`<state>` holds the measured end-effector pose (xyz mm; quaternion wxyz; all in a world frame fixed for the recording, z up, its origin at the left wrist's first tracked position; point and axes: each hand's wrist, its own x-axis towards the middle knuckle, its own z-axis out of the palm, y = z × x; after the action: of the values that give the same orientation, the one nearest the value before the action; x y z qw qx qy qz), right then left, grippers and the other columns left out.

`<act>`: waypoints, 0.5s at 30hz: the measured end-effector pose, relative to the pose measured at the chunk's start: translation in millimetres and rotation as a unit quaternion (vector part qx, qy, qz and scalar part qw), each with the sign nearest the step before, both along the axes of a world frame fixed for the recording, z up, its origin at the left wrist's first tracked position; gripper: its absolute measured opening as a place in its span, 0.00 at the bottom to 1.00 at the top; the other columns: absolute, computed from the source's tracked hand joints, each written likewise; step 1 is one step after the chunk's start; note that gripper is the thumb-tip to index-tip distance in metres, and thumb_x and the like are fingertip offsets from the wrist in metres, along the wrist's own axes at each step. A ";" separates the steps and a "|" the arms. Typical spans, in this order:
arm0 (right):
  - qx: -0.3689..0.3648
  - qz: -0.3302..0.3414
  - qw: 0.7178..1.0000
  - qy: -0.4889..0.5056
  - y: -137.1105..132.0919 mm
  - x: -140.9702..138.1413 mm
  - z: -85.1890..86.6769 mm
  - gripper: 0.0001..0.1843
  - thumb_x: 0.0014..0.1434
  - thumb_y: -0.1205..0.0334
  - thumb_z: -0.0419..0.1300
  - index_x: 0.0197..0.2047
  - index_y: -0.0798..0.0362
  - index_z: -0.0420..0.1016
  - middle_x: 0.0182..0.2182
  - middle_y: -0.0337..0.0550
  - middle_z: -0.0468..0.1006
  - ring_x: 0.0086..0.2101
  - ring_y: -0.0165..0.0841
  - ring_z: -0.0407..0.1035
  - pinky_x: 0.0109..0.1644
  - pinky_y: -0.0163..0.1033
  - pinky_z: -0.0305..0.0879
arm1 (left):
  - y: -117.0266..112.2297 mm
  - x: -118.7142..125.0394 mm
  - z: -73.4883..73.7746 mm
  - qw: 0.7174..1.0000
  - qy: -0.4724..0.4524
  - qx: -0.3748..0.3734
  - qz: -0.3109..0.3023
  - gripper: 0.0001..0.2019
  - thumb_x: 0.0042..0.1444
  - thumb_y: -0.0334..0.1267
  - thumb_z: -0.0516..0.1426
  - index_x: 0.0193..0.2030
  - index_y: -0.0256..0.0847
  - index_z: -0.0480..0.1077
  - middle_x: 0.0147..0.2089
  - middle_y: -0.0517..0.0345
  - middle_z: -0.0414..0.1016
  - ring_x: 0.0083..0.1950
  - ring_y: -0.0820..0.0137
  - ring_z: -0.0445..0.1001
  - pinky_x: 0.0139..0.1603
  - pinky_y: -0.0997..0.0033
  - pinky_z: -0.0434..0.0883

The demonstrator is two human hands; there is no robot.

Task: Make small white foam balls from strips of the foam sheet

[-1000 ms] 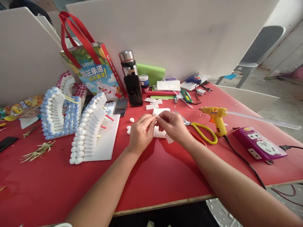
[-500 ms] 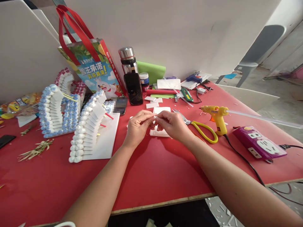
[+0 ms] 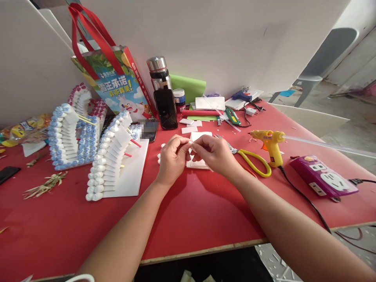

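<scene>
My left hand (image 3: 172,159) and my right hand (image 3: 215,155) meet over the middle of the table, fingertips pinched together. Between them is a small white piece (image 3: 191,145), mostly hidden by the fingers; it looks like thin paper or foam. Below and behind the hands lie white sheets (image 3: 201,135), partly covered by them. A few small white rolled pieces (image 3: 159,156) peek out left of my left hand. Scissors with yellow handles (image 3: 255,164) lie just beyond my right wrist.
On the left, a white curved craft piece (image 3: 101,160) stands on a board, beside a blue-and-white one (image 3: 60,137). A yellow glue gun (image 3: 272,147) and a purple power strip (image 3: 324,178) occupy the right. Behind are a phone (image 3: 165,109), flask (image 3: 157,64) and bag (image 3: 123,86).
My left hand has shifted slightly right and its fingers are more curled, uncovering more of the white rolled pieces. Both hands still pinch the small white piece.
</scene>
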<state>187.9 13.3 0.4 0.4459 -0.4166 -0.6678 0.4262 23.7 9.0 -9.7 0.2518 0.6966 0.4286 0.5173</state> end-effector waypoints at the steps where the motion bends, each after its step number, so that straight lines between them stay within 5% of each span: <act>1: -0.069 0.019 0.996 0.046 2.4 1.2 1.1 0.20 0.63 0.45 0.59 0.32 0.54 0.73 0.26 0.45 0.79 0.28 0.35 0.76 0.32 0.37 0.71 | 1.0 -1.3 -0.3 1.000 0.004 -0.008 -0.004 0.07 0.65 0.40 0.57 0.37 0.41 0.72 0.31 0.61 0.69 0.24 0.77 0.70 0.27 0.75 0.69; 4: -0.281 0.085 0.939 0.181 12.1 7.0 -0.4 0.26 0.64 0.39 0.56 0.35 0.56 0.75 0.29 0.52 0.81 0.29 0.40 0.78 0.33 0.44 0.77 | 3.5 -5.5 -0.4 0.998 0.000 -0.059 -0.036 0.08 0.66 0.42 0.56 0.40 0.41 0.72 0.23 0.64 0.66 0.21 0.76 0.66 0.26 0.75 0.66; 6: -0.354 0.122 0.896 0.239 17.1 10.7 -3.5 0.23 0.66 0.44 0.56 0.39 0.57 0.76 0.33 0.55 0.83 0.31 0.40 0.79 0.37 0.46 0.79 | 4.4 -7.7 -0.1 0.996 -0.001 -0.073 -0.044 0.09 0.66 0.43 0.56 0.40 0.41 0.72 0.23 0.65 0.65 0.21 0.76 0.64 0.25 0.74 0.65; 15: -0.406 0.179 0.846 0.295 13.7 9.4 -3.5 0.12 0.68 0.60 0.57 0.40 0.60 0.77 0.33 0.48 0.81 0.29 0.32 0.76 0.40 0.44 0.80 | 5.9 -12.0 0.0 0.998 0.038 -0.041 -0.028 0.10 0.65 0.43 0.57 0.40 0.40 0.74 0.35 0.59 0.72 0.27 0.76 0.68 0.30 0.74 0.67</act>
<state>197.3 27.0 -3.1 0.3290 -0.2883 -0.3346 0.8346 11.7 14.9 -9.7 0.2777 0.7168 0.4390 0.4652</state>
